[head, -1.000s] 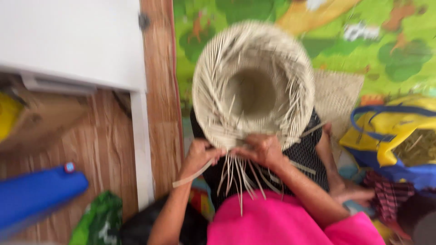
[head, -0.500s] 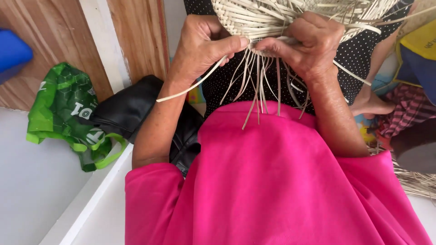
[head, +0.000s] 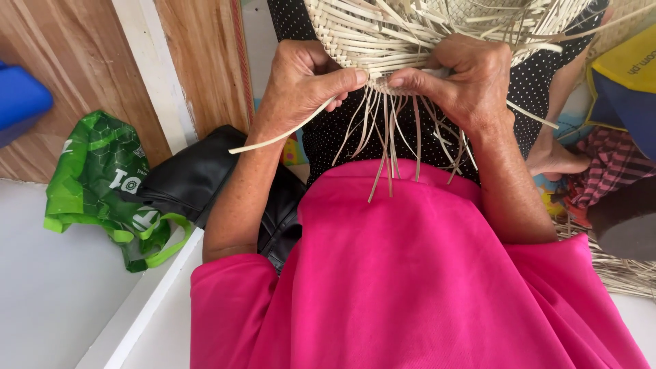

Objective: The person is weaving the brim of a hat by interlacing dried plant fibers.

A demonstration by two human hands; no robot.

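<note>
Both hands are pinched tight at the rim of the woven hat (head: 437, 31): left hand (head: 301, 85) grips a loose strip (head: 273, 139), right hand (head: 465, 78) squeezes the weave edge, hat just above the fingertips.

Wood-panel wall (head: 41, 89), white trim (head: 154, 68), daylight

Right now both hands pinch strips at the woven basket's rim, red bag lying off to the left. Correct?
Not quite. The head view shows the bag is green, not red. The left hand and right hand do pinch strips at the woven basket rim.
</note>
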